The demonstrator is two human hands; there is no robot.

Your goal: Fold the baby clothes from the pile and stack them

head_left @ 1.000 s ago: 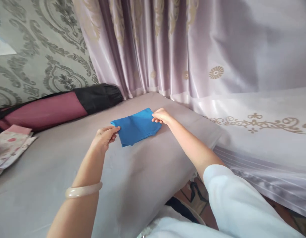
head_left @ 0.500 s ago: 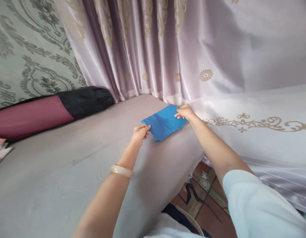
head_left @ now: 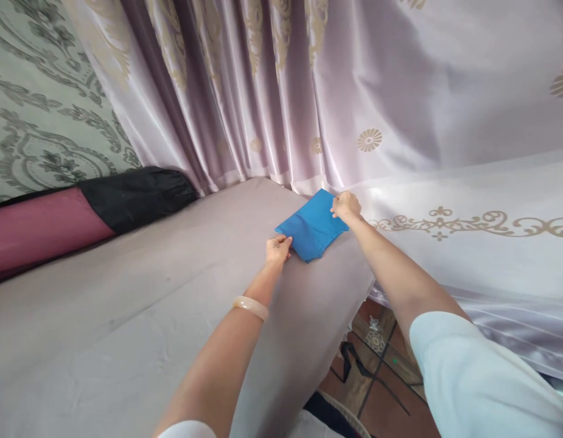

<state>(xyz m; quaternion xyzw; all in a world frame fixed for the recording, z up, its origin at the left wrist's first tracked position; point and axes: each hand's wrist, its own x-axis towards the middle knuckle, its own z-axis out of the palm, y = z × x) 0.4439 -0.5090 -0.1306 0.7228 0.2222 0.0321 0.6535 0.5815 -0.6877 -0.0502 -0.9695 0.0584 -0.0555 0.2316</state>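
Note:
A piece of folded blue cloth (head_left: 312,226) lies at the far corner of the bed, slightly creased; I cannot tell what kind of garment or cloth it is. My left hand (head_left: 279,248) pinches its near left edge between thumb and fingers, a pale bangle on the wrist. At the cloth's right edge, my right hand (head_left: 347,207) is closed on the fabric. The grey-mauve sheet (head_left: 171,316) of the bed spreads beneath both hands.
Satin curtains (head_left: 258,91) hang right behind the bed's far edge. A long maroon and black bag (head_left: 135,198) lies along the patterned wall (head_left: 44,109). To the right, past the bed's edge, the tiled floor (head_left: 391,401) holds a black strap-like item (head_left: 354,362).
The left hand has shifted right, closer to the right hand, and the blue cloth now spans less width between them. The camera view has turned slightly.

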